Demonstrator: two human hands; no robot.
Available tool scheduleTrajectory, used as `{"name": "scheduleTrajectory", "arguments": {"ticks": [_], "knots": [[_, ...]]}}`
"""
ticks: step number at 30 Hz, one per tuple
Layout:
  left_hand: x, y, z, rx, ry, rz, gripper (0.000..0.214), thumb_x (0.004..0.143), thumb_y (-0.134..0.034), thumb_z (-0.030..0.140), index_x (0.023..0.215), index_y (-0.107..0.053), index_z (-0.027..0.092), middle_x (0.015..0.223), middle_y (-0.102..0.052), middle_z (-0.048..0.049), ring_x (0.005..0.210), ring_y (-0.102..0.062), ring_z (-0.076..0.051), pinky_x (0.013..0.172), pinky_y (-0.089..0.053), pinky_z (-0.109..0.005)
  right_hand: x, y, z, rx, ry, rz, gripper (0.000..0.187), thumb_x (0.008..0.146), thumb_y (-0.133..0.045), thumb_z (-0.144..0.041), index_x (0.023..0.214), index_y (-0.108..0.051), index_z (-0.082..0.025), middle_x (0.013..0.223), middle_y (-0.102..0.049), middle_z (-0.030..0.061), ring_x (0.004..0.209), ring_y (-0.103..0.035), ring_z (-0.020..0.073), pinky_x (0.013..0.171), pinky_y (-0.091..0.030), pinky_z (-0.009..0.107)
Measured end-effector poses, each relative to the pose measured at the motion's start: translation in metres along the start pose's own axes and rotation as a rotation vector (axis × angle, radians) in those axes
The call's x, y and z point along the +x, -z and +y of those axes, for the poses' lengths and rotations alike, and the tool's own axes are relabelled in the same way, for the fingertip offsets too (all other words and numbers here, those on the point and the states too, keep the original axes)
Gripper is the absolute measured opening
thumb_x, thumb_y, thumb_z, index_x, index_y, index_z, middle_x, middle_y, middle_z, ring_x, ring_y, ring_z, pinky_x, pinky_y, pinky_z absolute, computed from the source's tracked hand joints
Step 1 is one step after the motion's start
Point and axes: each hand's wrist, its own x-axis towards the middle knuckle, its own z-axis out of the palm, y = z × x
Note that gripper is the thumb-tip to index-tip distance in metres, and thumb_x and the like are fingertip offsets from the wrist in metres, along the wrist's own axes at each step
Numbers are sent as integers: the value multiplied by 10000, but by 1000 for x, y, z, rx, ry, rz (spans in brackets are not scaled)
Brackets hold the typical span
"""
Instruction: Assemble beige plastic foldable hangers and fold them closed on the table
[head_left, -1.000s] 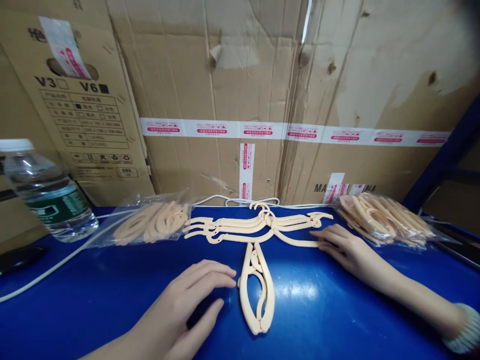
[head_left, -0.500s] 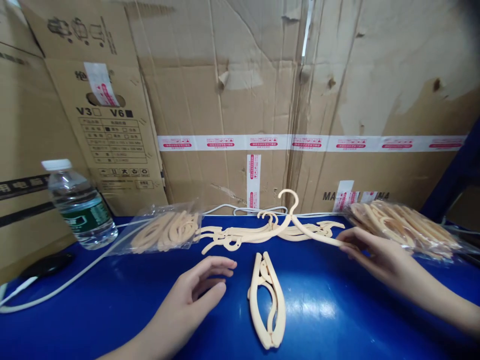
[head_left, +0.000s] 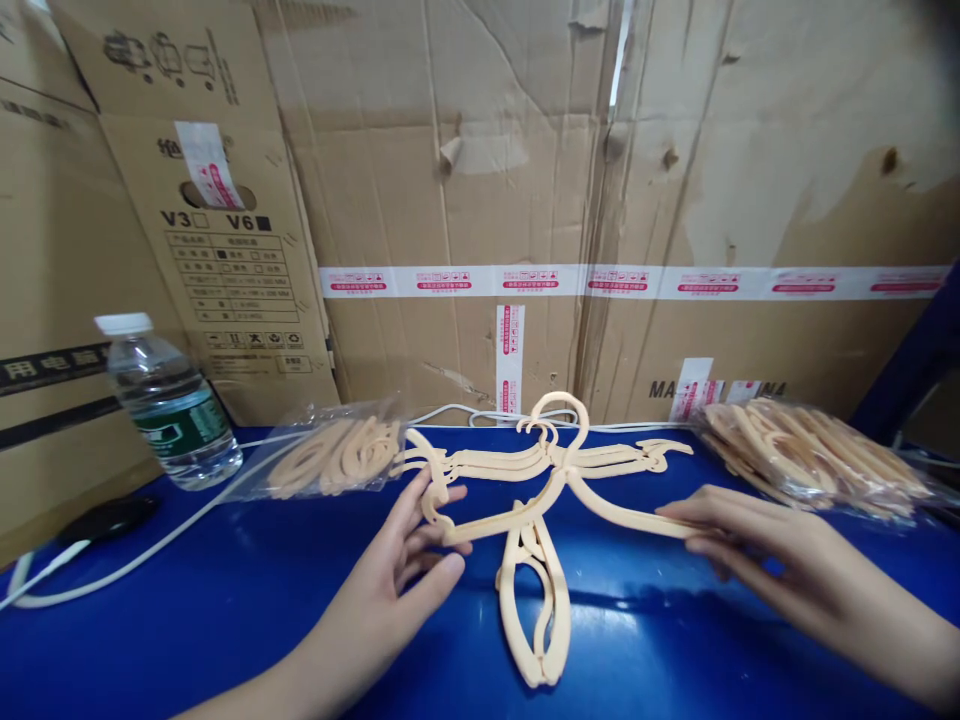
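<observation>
A cream plastic hanger is lifted off the blue table, spread wide with its hook pointing up. My left hand pinches its left arm tip. My right hand grips its right arm tip. Under it lies a folded hanger flat on the table. Behind it, a small stack of unfolded hangers lies against the cardboard.
A bag of folded hangers lies back left, another bag of hangers back right. A water bottle stands at left by a white cable and a black object. Cardboard boxes wall the back.
My right hand lifted one hanger off the stack and brought it toward me. My left hand rose from the table and took its left end. The view tilted up slightly.
</observation>
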Motion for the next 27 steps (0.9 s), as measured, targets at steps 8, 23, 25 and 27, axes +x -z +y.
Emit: {"name": "scheduleTrajectory", "arguments": {"ticks": [8, 23, 25, 27], "knots": [[-4, 2, 14, 344, 4, -89, 351, 914, -545, 416, 1244, -615, 321, 958, -684, -16, 856, -627, -200, 841, -493, -324, -2, -8, -9, -39, 140, -25, 355, 958, -523, -203, 1300, -569, -286, 1036, -680, 47, 898, -668, 188, 751, -566, 265], [-1, 0, 23, 146, 41, -68, 374, 889, -586, 395, 1228, -620, 243, 675, -598, 21, 629, -559, -152, 649, -486, -269, -20, -11, 6, -505, 233, 255, 518, 924, -386, -145, 1385, -528, -335, 1326, -614, 56, 1019, -687, 322, 743, -599, 427], [-1, 0, 22, 131, 36, -53, 379, 895, -585, 398, 1240, -615, 243, 691, -606, 18, 645, -568, -153, 657, -489, -267, -16, -12, 0, -451, 237, 257, 532, 914, -411, -124, 1393, -519, -331, 1355, -590, 74, 1059, -670, 326, 753, -604, 416], [-2, 0, 22, 127, 39, -39, 389, 897, -585, 408, 1248, -613, 243, 702, -610, 16, 654, -572, -153, 666, -493, -268, -11, -14, -8, -359, 207, 281, 528, 917, -454, -120, 1396, -508, -336, 1365, -576, 81, 1095, -651, 309, 786, -601, 393]]}}
